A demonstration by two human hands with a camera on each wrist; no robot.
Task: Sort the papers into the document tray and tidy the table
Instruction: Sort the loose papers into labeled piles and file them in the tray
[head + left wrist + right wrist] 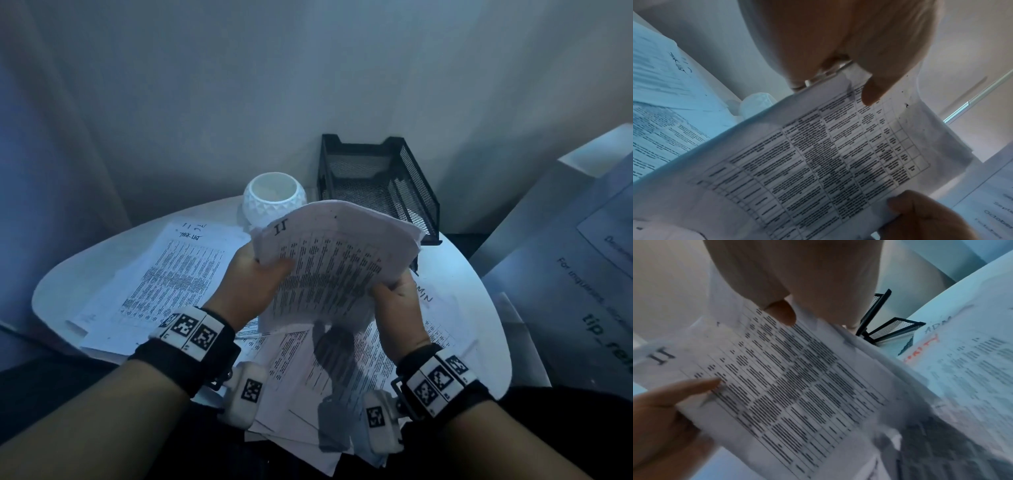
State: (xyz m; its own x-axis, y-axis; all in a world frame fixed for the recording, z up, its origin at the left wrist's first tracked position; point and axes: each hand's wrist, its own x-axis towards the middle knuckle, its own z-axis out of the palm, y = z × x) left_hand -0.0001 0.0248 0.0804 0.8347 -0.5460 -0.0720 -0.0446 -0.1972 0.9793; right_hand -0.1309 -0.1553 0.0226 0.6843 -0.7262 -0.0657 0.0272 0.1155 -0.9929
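Papers (329, 263): being held as a sheaf above the tabletop (455, 301).
Fingers: both hands, left hand (255, 274) and right hand (399, 301), are pinching the sheaf's opposite edges.
Advice: squaring edges before sliding into the document tray (376, 181) is likely helping.

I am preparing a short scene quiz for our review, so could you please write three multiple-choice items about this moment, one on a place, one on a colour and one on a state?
1. Where does the document tray stand?
A. at the table's far edge, by the wall
B. on the floor
C. on the person's lap

2. What colour is the tray?
A. white
B. black
C. red

3. How is the sheaf of papers held?
A. lying flat in the tray
B. by the left hand alone
C. by both hands, above the table

Answers: 1 A, it sits beside the white vase; 2 B, black mesh; 3 C, the right hand grips it too.
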